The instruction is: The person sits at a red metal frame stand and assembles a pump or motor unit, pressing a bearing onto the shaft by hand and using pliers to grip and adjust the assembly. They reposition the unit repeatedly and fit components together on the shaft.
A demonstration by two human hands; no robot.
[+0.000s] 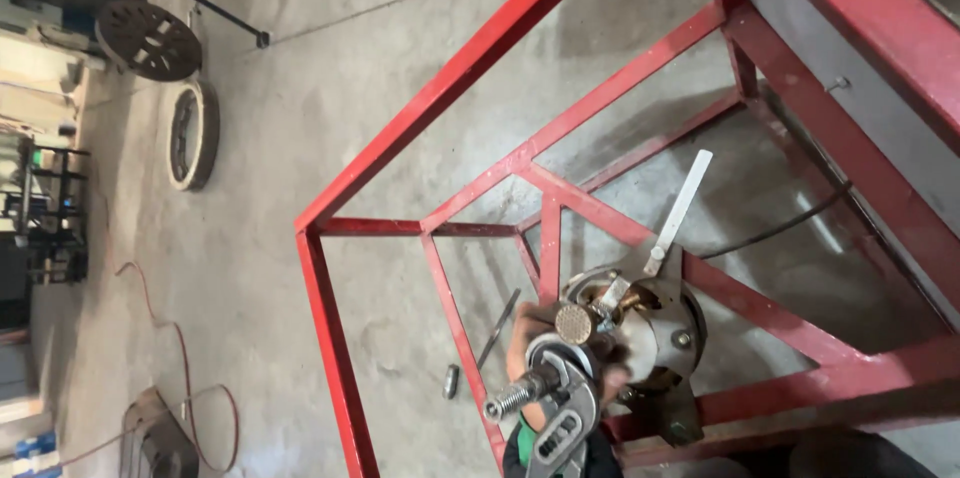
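One hand (pixel 522 353) shows, low centre, mostly hidden behind the tool & the fitting; which hand it is can't be told, nor whether its fingers are curled shut or loose. It sits right against the grey steel adjustable pliers wrench (pixel 562 408), whose slotted handle runs down toward a dark sleeve w/ green cuff (pixel 520 438) at the bottom edge. The wrench jaws sit around a threaded steel stud (pixel 510 398) that sticks out to the left.

Just above the stud: a round brass-coloured knurled knob (pixel 574 323), touching a grey cylindrical metal housing (pixel 655 328) (looks like a motor or valve body, can't say which). A flat pale metal lever (pixel 682 206) rises from the housing up & right. A black cable (pixel 780 228) runs off to the right.

All of this is mounted on a red-painted steel bar frame (pixel 450 78) standing on the grey concrete floor (pixel 300 138). On the floor beside the hand: a thin dark metal rod (pixel 497 328) & a small dark cylinder (pixel 451 381). Far left: two round metal wheel-like discs (pixel 190 133), an orange cord (pixel 180 358).
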